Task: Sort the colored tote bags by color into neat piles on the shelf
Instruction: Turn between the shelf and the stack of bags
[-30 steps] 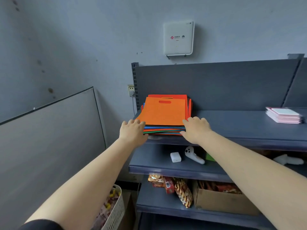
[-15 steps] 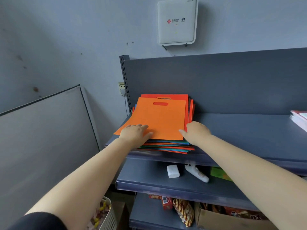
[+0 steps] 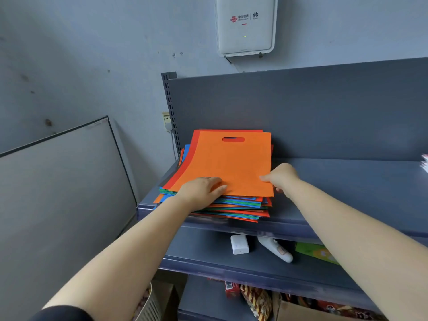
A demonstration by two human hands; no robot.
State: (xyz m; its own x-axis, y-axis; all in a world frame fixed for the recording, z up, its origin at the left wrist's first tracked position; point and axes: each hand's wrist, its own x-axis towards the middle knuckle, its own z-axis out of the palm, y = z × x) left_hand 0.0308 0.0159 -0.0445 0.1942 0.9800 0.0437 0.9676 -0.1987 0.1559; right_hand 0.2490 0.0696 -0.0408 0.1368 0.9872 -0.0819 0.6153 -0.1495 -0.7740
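Both hands pinch the orange tote bag (image 3: 229, 163): left hand (image 3: 201, 191) near corner, right hand (image 3: 281, 177) right edge

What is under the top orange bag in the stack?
Directly under the orange bag lies a red bag, showing along its left and back edges. Below, blue, green, red and orange edges of the stack show; their count and order further in are covered.

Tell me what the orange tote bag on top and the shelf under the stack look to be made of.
Orange tote bag: probably non-woven fabric, matte, thin and flat, with a die-cut handle slot. Shelf: likely painted sheet metal, dark grey with a dull sheen; the perforated upright suggests steel.
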